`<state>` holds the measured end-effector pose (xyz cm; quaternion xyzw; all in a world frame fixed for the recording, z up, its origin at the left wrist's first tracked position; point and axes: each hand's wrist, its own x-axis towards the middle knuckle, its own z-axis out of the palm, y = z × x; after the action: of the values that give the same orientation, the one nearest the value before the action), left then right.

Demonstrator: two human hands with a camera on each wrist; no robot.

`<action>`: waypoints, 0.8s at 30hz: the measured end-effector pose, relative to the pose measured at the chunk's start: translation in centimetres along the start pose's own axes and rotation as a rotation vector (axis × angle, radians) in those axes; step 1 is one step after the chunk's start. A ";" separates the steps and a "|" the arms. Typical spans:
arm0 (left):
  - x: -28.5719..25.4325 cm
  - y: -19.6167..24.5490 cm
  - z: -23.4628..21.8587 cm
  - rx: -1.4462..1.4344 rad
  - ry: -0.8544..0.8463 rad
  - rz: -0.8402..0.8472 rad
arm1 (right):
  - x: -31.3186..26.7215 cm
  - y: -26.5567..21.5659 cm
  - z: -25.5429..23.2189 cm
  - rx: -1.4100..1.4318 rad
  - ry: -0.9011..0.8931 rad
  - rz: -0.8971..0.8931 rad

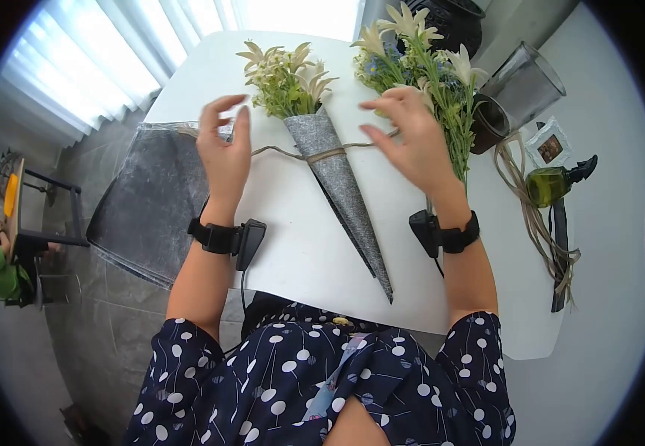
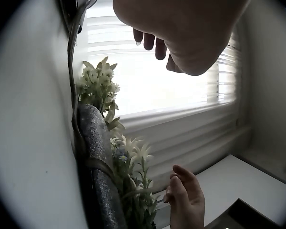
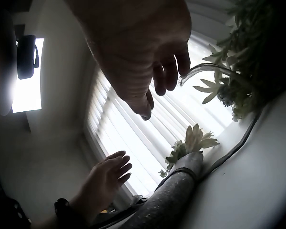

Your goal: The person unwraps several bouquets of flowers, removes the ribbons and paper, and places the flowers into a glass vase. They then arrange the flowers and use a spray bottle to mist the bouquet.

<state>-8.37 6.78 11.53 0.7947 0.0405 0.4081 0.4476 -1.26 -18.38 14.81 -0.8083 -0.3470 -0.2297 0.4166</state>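
A bouquet of cream lilies (image 1: pixel 285 78) and small white blooms lies on the white table, in a grey felt cone (image 1: pixel 334 175) whose point faces the person. One brown ribbon (image 1: pixel 326 154) passes round the upper cone, its ends reaching out to both sides. My left hand (image 1: pixel 224 149) is raised left of the bouquet, fingers loosely bent and thumb apart, holding nothing. On the other side my right hand (image 1: pixel 415 141) hovers with thumb and fingers spread. In the right wrist view the ribbon's free end (image 3: pixel 205 67) curves up close by the fingertips of the right hand (image 3: pixel 143 62).
Dark grey wrapping sheets (image 1: pixel 155 197) lie at left. More lilies with long stems (image 1: pixel 452 111) lie right of the cone. Behind them stand a glass vase (image 1: pixel 527 82), a small photo frame (image 1: pixel 549 149), a green bottle (image 1: pixel 548 186) and loose ribbons (image 1: pixel 534 223). Another person (image 1: pixel 3 271) sits far left.
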 end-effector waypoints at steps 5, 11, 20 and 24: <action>-1.7 0.9 1.4 -0.005 -0.637 -0.078 | -2.6 0.6 3.6 0.092 -0.474 -0.013; -2.9 1.4 2.0 0.005 -0.725 -0.058 | -2.6 1.0 3.9 0.204 -0.589 0.060; -2.5 1.9 2.1 -0.033 -0.674 -0.032 | -1.7 -0.3 3.2 0.521 -0.342 0.145; -1.7 1.6 1.4 -0.139 -0.733 -0.212 | -0.6 0.0 1.2 0.828 -0.187 0.286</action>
<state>-8.98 4.13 11.29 0.8470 -0.0678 0.0505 0.5248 -1.58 -17.59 13.80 -0.6306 -0.3305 0.0623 0.6995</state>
